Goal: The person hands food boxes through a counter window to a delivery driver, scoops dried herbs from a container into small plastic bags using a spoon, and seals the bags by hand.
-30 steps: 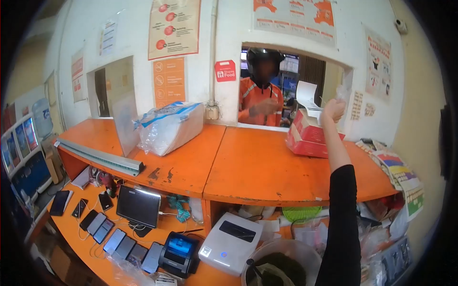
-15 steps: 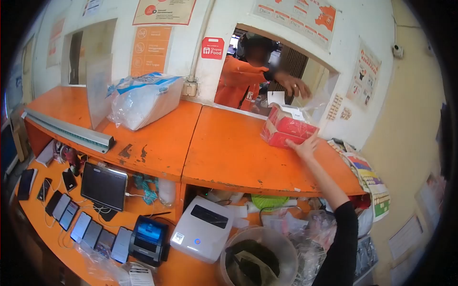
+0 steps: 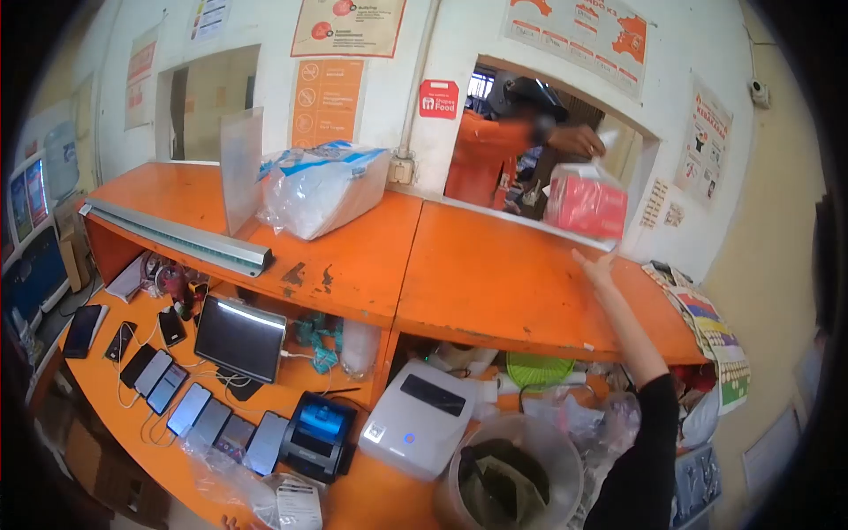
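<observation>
My right hand (image 3: 598, 268) reaches over the orange counter (image 3: 495, 274), fingers stretched out and holding nothing. Just above and beyond it, apart from the fingertips, a red box in a clear plastic bag (image 3: 586, 207) hangs at the wall opening. A co-worker's hand (image 3: 576, 140) behind the opening grips the top of the bag. At the bottom edge only a few fingertips of my left hand (image 3: 230, 523) show, close to a printed receipt (image 3: 299, 503) and crumpled clear plastic; the rest of that hand is out of frame.
A plastic-wrapped white pack (image 3: 327, 190) stands on the counter beside a clear upright panel (image 3: 242, 172). Below are several phones (image 3: 187, 408) with cables, a tablet (image 3: 240, 337), a black label printer (image 3: 316, 435), a white machine (image 3: 420, 417) and a bucket (image 3: 455, 481).
The red box has been lifted off the counter toward the opening by the co-worker's hand. My right hand has let go of it. The view has shifted left, and left fingertips now show.
</observation>
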`<control>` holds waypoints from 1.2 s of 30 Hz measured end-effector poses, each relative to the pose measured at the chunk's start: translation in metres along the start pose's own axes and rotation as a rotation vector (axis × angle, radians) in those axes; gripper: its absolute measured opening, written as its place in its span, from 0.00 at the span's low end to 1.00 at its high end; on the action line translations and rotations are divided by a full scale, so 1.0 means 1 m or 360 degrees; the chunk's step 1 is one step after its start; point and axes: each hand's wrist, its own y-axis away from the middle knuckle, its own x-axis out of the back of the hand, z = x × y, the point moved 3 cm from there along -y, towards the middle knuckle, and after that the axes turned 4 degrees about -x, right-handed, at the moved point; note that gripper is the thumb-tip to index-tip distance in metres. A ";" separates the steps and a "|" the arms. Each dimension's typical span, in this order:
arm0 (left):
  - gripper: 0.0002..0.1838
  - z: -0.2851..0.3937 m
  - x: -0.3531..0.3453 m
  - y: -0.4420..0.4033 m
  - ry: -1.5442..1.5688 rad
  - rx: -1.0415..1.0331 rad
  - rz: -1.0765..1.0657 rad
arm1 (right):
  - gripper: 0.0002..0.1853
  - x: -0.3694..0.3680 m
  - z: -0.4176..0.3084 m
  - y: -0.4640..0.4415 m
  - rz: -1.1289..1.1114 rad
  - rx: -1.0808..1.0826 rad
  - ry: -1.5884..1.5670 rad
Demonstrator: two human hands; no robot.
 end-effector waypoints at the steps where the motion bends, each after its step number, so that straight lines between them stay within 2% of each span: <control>1: 0.22 -0.004 0.000 0.004 0.0008 0.0005 -0.0004 | 0.62 0.014 -0.006 0.013 -0.0059 0.0029 -0.0133; 3: 0.22 -0.012 0.001 0.012 0.0037 0.0015 -0.0006 | 0.55 0.063 -0.052 0.079 -0.0236 0.0043 -0.0374; 5: 0.22 -0.019 -0.003 0.019 0.0022 -0.0093 -0.0062 | 0.47 0.123 -0.090 0.151 -0.0459 -0.0119 -0.0614; 8: 0.21 -0.018 0.002 0.014 0.0090 -0.0347 -0.0126 | 0.36 0.207 -0.126 0.247 -0.0921 -0.0158 -0.0652; 10: 0.21 -0.013 -0.003 0.012 0.0184 -0.0534 -0.0218 | 0.33 0.261 -0.115 0.303 -0.1295 -0.0110 -0.0726; 13: 0.20 -0.014 -0.001 0.011 0.0322 -0.0738 -0.0398 | 0.31 0.319 -0.090 0.389 -0.1565 0.0075 -0.0801; 16: 0.20 -0.012 0.000 0.005 0.0463 -0.0840 -0.0492 | 0.26 0.353 -0.074 0.456 -0.1411 -0.0263 -0.0595; 20: 0.19 0.001 0.006 0.001 0.0677 -0.0896 -0.0472 | 0.22 0.353 -0.036 0.515 -0.1196 -0.0761 -0.0281; 22: 0.18 0.016 0.014 0.000 0.0780 -0.0888 -0.0414 | 0.21 0.339 -0.004 0.532 -0.1251 -0.0905 0.0036; 24: 0.18 0.040 0.024 0.001 0.0874 -0.0870 -0.0333 | 0.20 0.322 0.047 0.540 -0.1359 -0.0652 0.0449; 26: 0.17 0.074 0.036 0.007 0.0954 -0.0834 -0.0229 | 0.21 0.298 0.067 0.535 -0.1384 -0.0896 0.0708; 28: 0.17 0.116 0.049 0.019 0.1004 -0.0778 -0.0104 | 0.22 0.276 0.098 0.528 -0.1448 -0.0670 0.0903; 29: 0.17 0.140 0.050 0.027 0.1126 -0.0772 -0.0349 | 0.22 0.266 0.108 0.525 -0.1484 -0.0640 0.0891; 31: 0.19 0.192 0.035 0.049 0.1574 -0.0255 -0.1268 | 0.23 0.248 0.122 0.516 -0.1550 -0.0571 0.0875; 33: 0.20 0.252 0.027 0.077 0.2227 0.0570 -0.1910 | 0.22 0.234 0.126 0.508 -0.1625 -0.0413 0.0646; 36: 0.23 0.305 0.005 0.110 0.2527 0.1378 -0.2134 | 0.21 0.242 0.132 0.499 -0.1738 -0.0275 0.0366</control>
